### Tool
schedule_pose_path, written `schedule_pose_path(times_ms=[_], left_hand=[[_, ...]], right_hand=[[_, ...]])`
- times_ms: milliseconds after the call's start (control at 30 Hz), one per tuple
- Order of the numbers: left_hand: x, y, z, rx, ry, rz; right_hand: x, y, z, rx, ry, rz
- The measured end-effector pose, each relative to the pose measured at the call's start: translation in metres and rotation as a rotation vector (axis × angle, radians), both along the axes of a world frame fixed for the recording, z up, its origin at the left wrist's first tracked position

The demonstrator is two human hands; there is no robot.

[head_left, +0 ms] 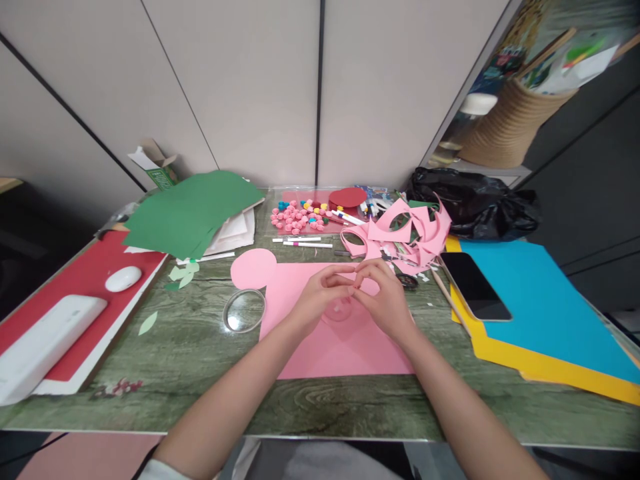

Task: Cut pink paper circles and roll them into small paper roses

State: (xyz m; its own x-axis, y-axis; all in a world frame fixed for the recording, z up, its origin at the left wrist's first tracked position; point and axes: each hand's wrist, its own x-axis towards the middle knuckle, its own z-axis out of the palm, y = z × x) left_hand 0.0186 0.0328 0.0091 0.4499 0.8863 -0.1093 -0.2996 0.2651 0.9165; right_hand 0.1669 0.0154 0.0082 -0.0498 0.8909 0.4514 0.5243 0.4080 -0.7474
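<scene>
green wood-grain ran across the surface (200, 367), and by its front edge, near the middle, lay the pink sheet (345, 357), visible edges apparently uncut! over it the left hand (317, 293) and right hand (390, 303) met, fingertips close together; what either grip pinched, i couldn't tell. a clear round piece (336, 311) showed just below. already cut, it seemed: one pink disc (253, 268), at the sheet's back left corner, and holed pink scraps (383, 230) toward the surface's back edge.
</scene>
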Motion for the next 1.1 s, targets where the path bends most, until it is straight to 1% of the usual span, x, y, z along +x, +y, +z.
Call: schedule_pose_path(times_ms=[133,267,367,600,733,833,933,1100], left_hand=[[-0.0011,-0.0001,-0.0003,-0.031,0.000,-0.008],[-0.0033,0.0027,-0.0016,-0.062,-0.009,0.048],[-0.0049,0.0050,-0.0026,-0.060,-0.014,0.079],[-0.0067,0.0067,-0.0019,-0.055,-0.012,0.057],[-0.0060,0.0067,-0.0020,-0.023,-0.013,0.069],[-0.0054,0.0057,-0.0017,-0.020,-0.001,0.079],[-0.0050,0.0037,0.0000,-0.040,0.003,0.053],[-0.0037,0.0017,0.0021,-0.056,0.003,0.034]], right_hand=[[-0.0009,-0.0005,0.0012,0.010,-0.012,0.006],[-0.0008,-0.0016,0.0043,0.017,-0.023,0.028],[0.0007,-0.0017,0.0048,0.023,-0.037,0.047],[0.0025,0.0001,0.0002,0.024,-0.066,0.106],[0.0028,0.0011,-0.0025,0.018,-0.098,0.140],[0.0023,0.0012,-0.0030,0.021,-0.094,0.107],[0.0014,0.0010,-0.0019,0.026,-0.056,0.059],[0.0010,0.0010,0.0008,0.030,0.011,0.047]])
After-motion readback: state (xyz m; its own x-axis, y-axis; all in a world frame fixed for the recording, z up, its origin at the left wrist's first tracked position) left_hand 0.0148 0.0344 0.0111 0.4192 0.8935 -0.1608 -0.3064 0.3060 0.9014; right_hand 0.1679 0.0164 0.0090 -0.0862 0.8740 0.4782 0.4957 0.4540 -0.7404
